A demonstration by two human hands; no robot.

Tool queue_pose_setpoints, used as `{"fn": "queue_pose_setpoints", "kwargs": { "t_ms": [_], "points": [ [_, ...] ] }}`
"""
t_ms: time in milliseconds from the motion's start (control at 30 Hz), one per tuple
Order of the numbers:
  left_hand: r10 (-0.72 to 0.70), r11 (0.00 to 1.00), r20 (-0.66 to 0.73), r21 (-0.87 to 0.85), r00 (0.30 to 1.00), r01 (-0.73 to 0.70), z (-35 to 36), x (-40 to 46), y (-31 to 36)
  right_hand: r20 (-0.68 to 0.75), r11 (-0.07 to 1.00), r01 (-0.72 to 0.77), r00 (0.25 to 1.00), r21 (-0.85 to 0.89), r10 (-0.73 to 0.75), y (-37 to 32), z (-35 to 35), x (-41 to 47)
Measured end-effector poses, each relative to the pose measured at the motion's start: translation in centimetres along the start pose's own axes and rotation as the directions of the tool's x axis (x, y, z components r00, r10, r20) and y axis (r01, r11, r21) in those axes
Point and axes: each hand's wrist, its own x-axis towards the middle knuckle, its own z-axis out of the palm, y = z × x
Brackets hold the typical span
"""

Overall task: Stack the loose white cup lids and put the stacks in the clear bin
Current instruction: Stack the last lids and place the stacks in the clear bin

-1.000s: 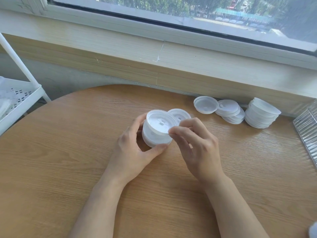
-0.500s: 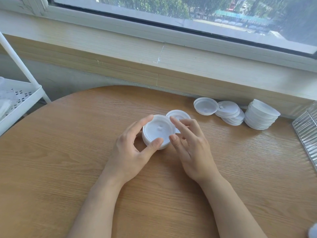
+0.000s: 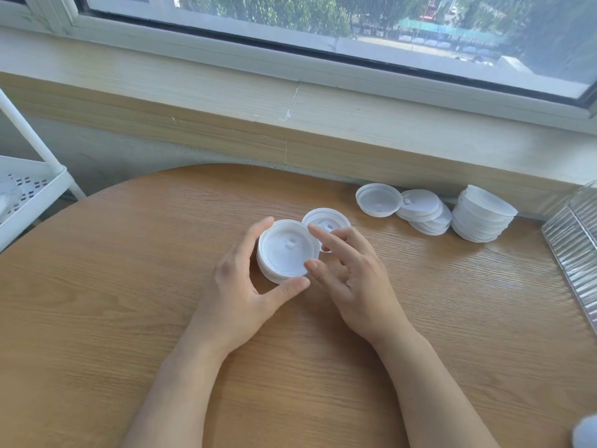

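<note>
A short stack of white cup lids [image 3: 287, 250] stands on the round wooden table [image 3: 129, 286]. My left hand [image 3: 242, 282] grips it, index finger on its far side and thumb on its near side. My right hand [image 3: 352, 276] lies just right of the stack with fingers stretched out and holds nothing; its thumb tip touches the stack's rim. A single loose lid [image 3: 324, 218] lies behind those fingers, partly hidden. The clear bin [image 3: 575, 250], ribbed, shows only its corner at the right edge.
Along the far table edge lie an upturned lid [image 3: 378, 200], a slumped pile of lids [image 3: 424, 213] and a taller stack [image 3: 483, 215]. A white perforated cart shelf [image 3: 29, 189] stands left of the table. A blurred white object [image 3: 586, 431] sits at the bottom right.
My right hand set the lid it pinched onto the stack, let go and spread its fingers. The stack came down from a tilt to sit level on the table.
</note>
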Motion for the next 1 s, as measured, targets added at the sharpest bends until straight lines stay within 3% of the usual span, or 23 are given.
{"fn": "queue_pose_setpoints", "kwargs": {
  "t_ms": [100, 200, 433, 700, 833, 1000],
  "points": [
    [-0.005, 1.0, -0.021, -0.019, 1.0, 0.004, 0.1, 0.1, -0.1, -0.094, 0.999, -0.015, 0.995, 0.041, 0.019, 0.3, -0.6, 0.0],
    [-0.009, 0.998, -0.063, -0.057, 0.998, 0.006, 0.0, 0.2, -0.1, -0.229, 0.995, -0.07, 0.972, -0.067, 0.053, 1.4, -1.1, 0.3],
    [-0.015, 0.998, -0.086, -0.061, 0.996, 0.009, 0.1, 0.2, 0.0, -0.194, 0.96, -0.163, 0.974, -0.226, 0.119, 2.2, -1.1, 0.4],
    [0.004, 0.998, -0.075, -0.064, 0.997, -0.009, 0.1, 0.2, -0.2, -0.269, 0.973, -0.174, 0.955, -0.152, 0.129, 2.2, -1.1, 0.3],
    [-0.003, 0.999, -0.056, -0.045, 0.998, 0.0, 0.1, 0.2, -0.5, -0.373, 0.987, -0.114, 0.926, -0.11, 0.065, 1.3, -1.1, 0.2],
    [-0.014, 0.999, -0.043, -0.045, 0.999, 0.012, -0.1, 0.1, -0.4, -0.429, 0.986, 0.149, 0.888, -0.076, -0.167, -0.8, -1.3, -0.1]
  ]
}}
